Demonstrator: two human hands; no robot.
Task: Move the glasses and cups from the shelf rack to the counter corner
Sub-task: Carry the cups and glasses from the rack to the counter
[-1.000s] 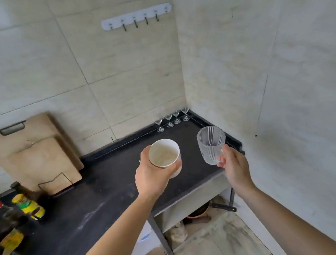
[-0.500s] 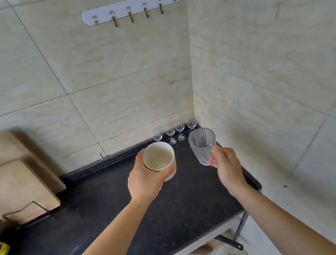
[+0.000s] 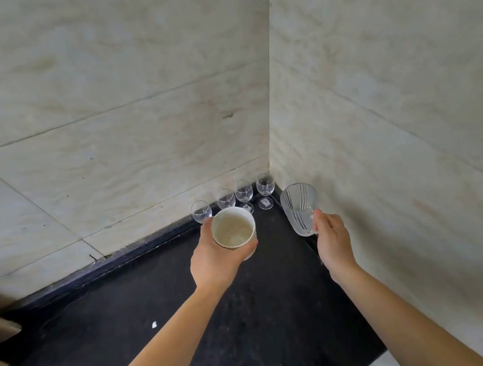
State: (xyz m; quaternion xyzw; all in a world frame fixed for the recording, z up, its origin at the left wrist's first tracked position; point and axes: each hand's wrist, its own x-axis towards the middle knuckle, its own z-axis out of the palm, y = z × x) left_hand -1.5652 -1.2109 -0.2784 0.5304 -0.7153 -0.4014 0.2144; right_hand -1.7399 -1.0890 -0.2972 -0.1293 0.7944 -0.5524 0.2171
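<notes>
Both hands are held over the black table (image 3: 251,318), each one with a vessel. The left hand (image 3: 213,262) is closed around a white cup (image 3: 233,228); the fingers wrap its lower wall from the 7 o'clock side, and the thumb lies along the rim on the left. The cup is upright, its mouth faces the camera, and the inside looks pale with nothing in it. The right hand (image 3: 332,238) pinches a clear ribbed glass (image 3: 299,207) near its base, with the fingers closed on the lower edge from the 5 o'clock side. This glass tilts a little toward 11 o'clock. Both vessels are in the air, not touching the table, and they are near each other but apart.

At 12 o'clock from the cup, four small stemmed glasses (image 3: 243,193) stand in a row along the back wall (image 3: 105,123), reaching into the table corner. The white cup partly hides the two left ones. The ribbed glass is just beside the right wall (image 3: 391,103).
</notes>
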